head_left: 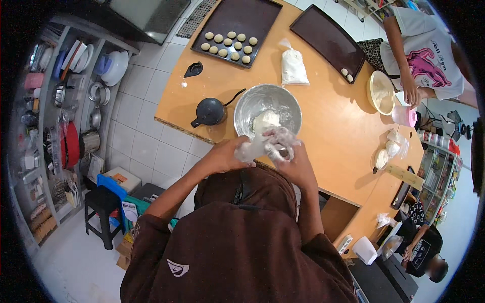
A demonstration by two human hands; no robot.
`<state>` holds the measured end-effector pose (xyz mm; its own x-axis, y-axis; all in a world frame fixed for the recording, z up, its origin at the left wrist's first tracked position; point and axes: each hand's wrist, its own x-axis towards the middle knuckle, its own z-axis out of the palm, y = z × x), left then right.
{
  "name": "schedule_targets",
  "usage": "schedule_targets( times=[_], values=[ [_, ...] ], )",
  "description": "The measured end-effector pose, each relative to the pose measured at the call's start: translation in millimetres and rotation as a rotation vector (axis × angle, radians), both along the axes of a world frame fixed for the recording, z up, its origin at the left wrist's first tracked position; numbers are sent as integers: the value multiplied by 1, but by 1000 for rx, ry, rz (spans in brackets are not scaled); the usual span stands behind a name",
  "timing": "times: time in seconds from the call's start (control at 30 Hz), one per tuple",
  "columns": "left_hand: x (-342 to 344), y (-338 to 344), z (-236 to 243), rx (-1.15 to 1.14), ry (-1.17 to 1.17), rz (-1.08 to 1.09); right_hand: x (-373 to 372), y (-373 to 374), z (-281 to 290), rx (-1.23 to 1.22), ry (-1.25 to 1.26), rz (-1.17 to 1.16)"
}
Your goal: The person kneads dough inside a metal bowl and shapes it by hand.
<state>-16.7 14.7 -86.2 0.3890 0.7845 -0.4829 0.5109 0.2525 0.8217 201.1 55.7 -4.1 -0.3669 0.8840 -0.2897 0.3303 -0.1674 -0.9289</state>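
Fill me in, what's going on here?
The person's left hand and right hand, both coated white, are together at the near rim of a metal bowl holding a pale, dough-like lump; whether they grip anything is unclear. One dark tray carries many pale balls; another tray has two. At right, a co-worker stands near a cream bowl.

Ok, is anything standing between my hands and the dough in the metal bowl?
Nothing visible does. Your left hand and right hand are at the near side of the metal bowl, right by the dough. The dark jug stands left of the bowl, out of the way.
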Motion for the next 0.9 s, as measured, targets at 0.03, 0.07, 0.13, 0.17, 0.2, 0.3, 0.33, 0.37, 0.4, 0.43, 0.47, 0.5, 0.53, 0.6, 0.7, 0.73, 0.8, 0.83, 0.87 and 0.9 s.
schedule_targets(
  times=[0.03,0.07,0.13,0.17,0.2,0.3,0.33,0.37,0.4,0.43,0.47,0.5,0.53,0.6,0.7,0.73,0.8,0.83,0.87,0.9],
  values=[
    [0,-1,-4,1,0,1,0,-2,0,126,-28,84],
    [-1,-2,-8,0,-102,-17,-2,-5,0,252,-55,169],
    [-2,-2,-8,-5,-207,-34,-6,-7,12,151,24,105],
    [-4,-3,-5,41,-208,-15,-7,-5,21,19,23,7],
    [-4,-5,-2,90,-212,-1,-6,-5,27,-108,19,-95],
    [-13,-11,3,271,-118,58,15,7,5,-25,-26,-186],
    [-18,-10,10,268,-118,54,19,11,-5,-42,-59,-263],
    [-25,-8,21,141,-127,118,18,17,-18,-44,-58,-267],
    [-31,-6,33,14,-135,181,18,24,-32,28,-228,-200],
    [-33,-4,43,106,-174,279,18,28,-46,102,-399,-132],
    [-38,-3,45,108,-175,277,14,27,-62,103,-400,-134],
    [-47,-2,46,94,-164,388,7,23,-79,323,-549,-25],
    [-56,0,48,81,-155,500,3,22,-91,547,-695,87],
    [-72,11,56,131,-162,575,2,23,-110,418,-732,144],
    [-96,33,57,239,-159,711,13,31,-139,253,-747,280],
    [-100,41,55,296,-153,767,20,37,-146,216,-729,356],
    [-103,55,60,283,-156,812,21,52,-150,186,-714,377],
    [-106,60,60,274,-156,856,16,61,-137,148,-691,369],
    [-110,64,58,272,-153,866,13,67,-131,108,-669,359],
    [-112,70,54,270,-85,834,15,69,-133,110,-672,361]
  ],
)
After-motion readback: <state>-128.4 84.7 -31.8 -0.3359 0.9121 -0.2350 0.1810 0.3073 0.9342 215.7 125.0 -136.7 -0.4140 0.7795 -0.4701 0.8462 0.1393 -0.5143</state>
